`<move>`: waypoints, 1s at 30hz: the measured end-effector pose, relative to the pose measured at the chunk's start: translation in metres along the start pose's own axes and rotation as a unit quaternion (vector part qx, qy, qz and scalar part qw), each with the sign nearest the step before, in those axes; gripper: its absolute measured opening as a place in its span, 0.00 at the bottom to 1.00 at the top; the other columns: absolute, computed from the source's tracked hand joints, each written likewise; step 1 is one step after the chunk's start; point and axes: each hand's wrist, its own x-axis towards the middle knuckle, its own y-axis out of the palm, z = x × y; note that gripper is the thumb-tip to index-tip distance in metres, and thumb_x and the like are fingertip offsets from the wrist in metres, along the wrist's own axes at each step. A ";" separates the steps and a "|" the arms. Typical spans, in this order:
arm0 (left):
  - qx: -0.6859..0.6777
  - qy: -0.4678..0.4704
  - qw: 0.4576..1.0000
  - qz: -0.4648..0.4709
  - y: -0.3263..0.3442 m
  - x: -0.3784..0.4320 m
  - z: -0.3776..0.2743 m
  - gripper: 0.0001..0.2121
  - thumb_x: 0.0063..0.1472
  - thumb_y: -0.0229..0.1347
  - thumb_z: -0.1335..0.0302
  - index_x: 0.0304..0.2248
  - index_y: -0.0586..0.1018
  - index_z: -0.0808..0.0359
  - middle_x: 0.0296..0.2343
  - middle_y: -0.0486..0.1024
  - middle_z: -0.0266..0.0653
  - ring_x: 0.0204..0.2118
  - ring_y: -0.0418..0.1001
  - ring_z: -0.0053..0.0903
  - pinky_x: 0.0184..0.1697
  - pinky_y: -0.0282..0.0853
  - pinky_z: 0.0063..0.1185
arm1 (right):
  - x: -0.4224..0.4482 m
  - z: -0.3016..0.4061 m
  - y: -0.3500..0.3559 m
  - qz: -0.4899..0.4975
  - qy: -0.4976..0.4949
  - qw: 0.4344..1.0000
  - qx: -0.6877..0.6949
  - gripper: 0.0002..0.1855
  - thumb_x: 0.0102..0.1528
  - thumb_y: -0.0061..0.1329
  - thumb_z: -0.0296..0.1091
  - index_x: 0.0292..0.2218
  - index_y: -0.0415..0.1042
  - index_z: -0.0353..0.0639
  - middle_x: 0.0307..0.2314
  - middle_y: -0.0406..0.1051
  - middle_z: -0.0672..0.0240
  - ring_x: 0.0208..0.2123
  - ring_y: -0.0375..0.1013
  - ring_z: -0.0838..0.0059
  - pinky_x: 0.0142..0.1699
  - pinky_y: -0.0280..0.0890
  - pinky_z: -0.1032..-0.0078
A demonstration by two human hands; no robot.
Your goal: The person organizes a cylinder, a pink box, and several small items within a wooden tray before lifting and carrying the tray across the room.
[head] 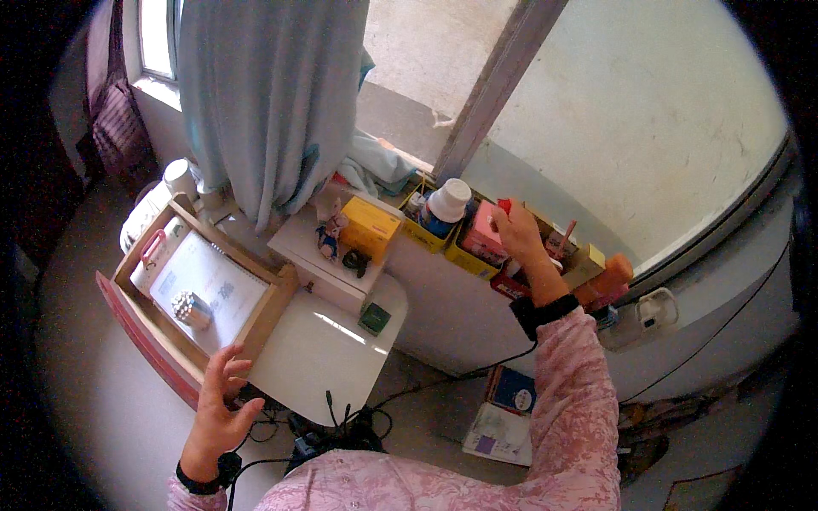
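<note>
My right hand (521, 233) reaches over the windowsill containers, its curled fingers beside a pink box (482, 235). A small red item (505, 205) shows at the fingertips; whether they grip it is hidden. The pink box stands in a yellow open container (470, 260). My left hand (220, 409) is empty with fingers apart, near the front corner of a wooden drawer (261, 324) with a red front. Inside the drawer lie a spiral-bound pad bearing writing (223, 281) and a pink-framed item (153, 246). A silvery cylinder with a studded top (192, 311) rests on the pad.
A white-capped bottle (449, 199) stands in another yellow container (425, 237). On the white stand (332, 281) are a yellow box (370, 223) and a figurine (330, 233). A dark green box (374, 318) sits on the white tabletop (313, 358). Books (501, 431) and cables lie below.
</note>
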 end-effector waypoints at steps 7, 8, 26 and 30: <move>0.009 -0.033 0.999 -0.015 -0.008 -0.005 0.000 0.37 0.49 0.60 0.83 0.59 0.58 0.62 0.54 0.63 0.43 0.49 0.68 0.30 0.49 0.68 0.26 | 0.006 0.031 -0.001 0.015 0.039 0.997 0.058 0.11 0.57 0.49 0.37 0.31 0.74 0.37 0.25 0.73 0.57 0.27 0.73 0.59 0.36 0.68 0.68; 0.025 -0.018 0.999 -0.025 -0.009 -0.006 0.003 0.37 0.50 0.60 0.82 0.59 0.57 0.62 0.54 0.63 0.41 0.45 0.68 0.27 0.47 0.68 0.24 | 0.002 0.036 0.000 0.016 0.053 0.995 0.089 0.10 0.56 0.50 0.37 0.30 0.75 0.38 0.26 0.74 0.56 0.29 0.74 0.59 0.37 0.69 0.68; 0.026 -0.059 0.998 -0.020 -0.014 -0.006 -0.004 0.35 0.48 0.59 0.84 0.57 0.62 0.62 0.52 0.63 0.43 0.51 0.69 0.33 0.50 0.67 0.27 | -0.029 0.029 0.042 0.075 -0.170 0.939 -0.290 0.13 0.50 0.49 0.33 0.39 0.75 0.44 0.49 0.63 0.61 0.56 0.58 0.60 0.60 0.49 0.49; 0.046 -0.049 0.998 -0.014 -0.014 -0.005 -0.005 0.34 0.49 0.59 0.83 0.57 0.62 0.62 0.53 0.63 0.43 0.51 0.69 0.34 0.50 0.67 0.27 | -0.030 0.038 0.046 0.057 -0.141 0.949 -0.277 0.19 0.52 0.48 0.38 0.45 0.73 0.45 0.53 0.60 0.61 0.59 0.55 0.59 0.63 0.42 0.46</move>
